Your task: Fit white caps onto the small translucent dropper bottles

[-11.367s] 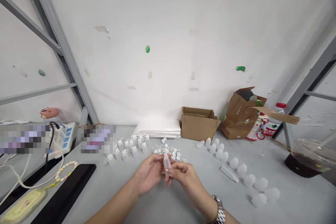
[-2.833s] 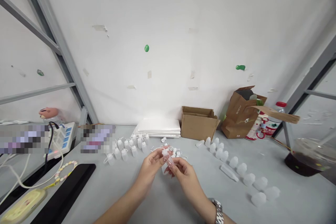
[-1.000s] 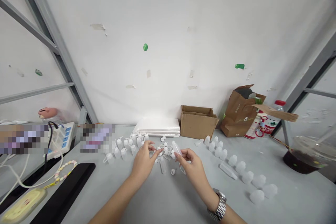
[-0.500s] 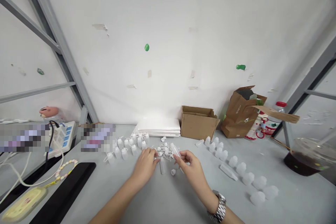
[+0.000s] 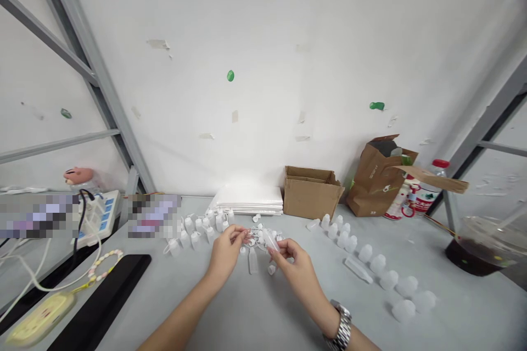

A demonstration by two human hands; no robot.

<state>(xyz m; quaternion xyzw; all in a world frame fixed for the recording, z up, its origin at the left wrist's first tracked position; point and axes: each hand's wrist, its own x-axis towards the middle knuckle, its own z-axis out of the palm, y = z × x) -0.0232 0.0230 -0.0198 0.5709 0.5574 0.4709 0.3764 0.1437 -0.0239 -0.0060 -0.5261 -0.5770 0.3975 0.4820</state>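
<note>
My right hand [image 5: 293,260], with a metal watch at the wrist, pinches a slim translucent plastic bottle [image 5: 270,240] tilted to the upper left. My left hand [image 5: 227,249] has thumb and fingertips drawn together at the left edge of a pile of small white caps [image 5: 260,233]. Whatever sits between those fingertips is too small to make out. Between the hands, another translucent bottle [image 5: 252,261] lies on the grey table. One loose cap [image 5: 272,269] rests just below the right fingers.
Several white capped bottles [image 5: 195,239] stand at the left. Translucent bottles [image 5: 389,279] form rows at the right, beside one lying flat [image 5: 358,270]. Behind are white packs [image 5: 247,200], a cardboard box [image 5: 308,197] and a paper bag [image 5: 373,186]. A drink cup [image 5: 473,255] stands far right.
My left hand has drawn slightly left, away from the lying bottle, its fingertips now at the caps. My right hand has shifted the held bottle a little left and down.
</note>
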